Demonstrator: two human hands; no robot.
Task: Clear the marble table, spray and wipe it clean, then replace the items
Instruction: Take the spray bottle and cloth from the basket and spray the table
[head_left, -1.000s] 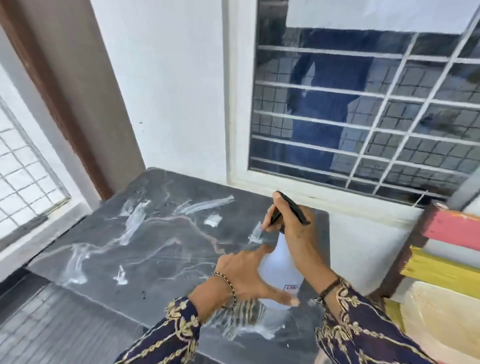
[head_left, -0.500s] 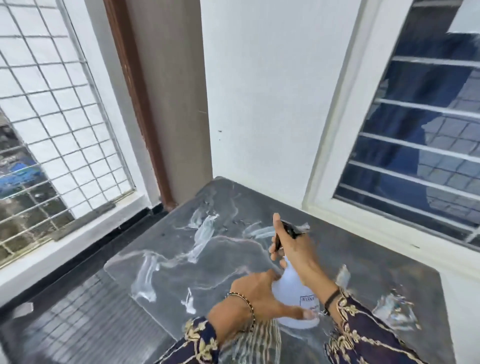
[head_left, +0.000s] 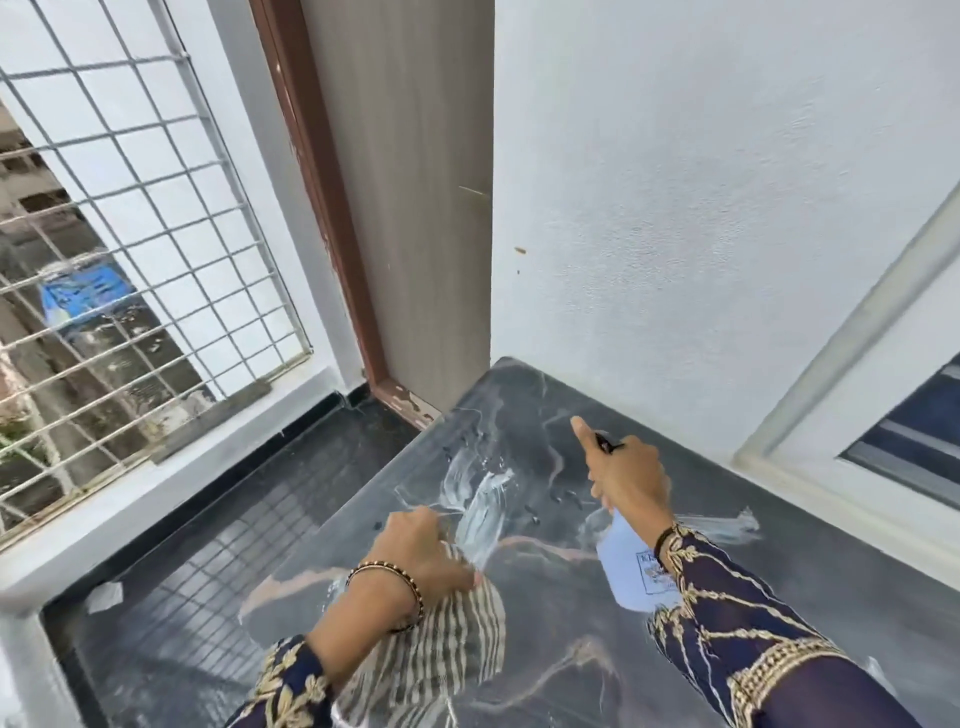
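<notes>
A person stood over a dark grey marble bench (head_left: 810, 587) set in a corner against a white wall (head_left: 701, 208), beside a brown door frame (head_left: 332, 218) and a wire window grille (head_left: 130, 234). The bench top carried none of its usual items; only pale veins, scattered droplets and white wet smears (head_left: 483, 499) showed on it.

The right hand (head_left: 628, 480) was wrapped around the neck of a white spray bottle (head_left: 631, 569), held above the bench and tilted forward, its black nozzle (head_left: 605, 444) aimed at the far corner; the fingers were curled closed, with one extended along the top. The left hand (head_left: 421, 553) was closed over a bunched striped cloth (head_left: 441, 649), pressing it on the wet patch near the front left of the bench.

This looked like the spray-and-wipe stage, with clearing apparently done. The next move would likely call for broad cloth strokes over the smears and into the far corner, with the bottle kept clear of the cloth's path.
</notes>
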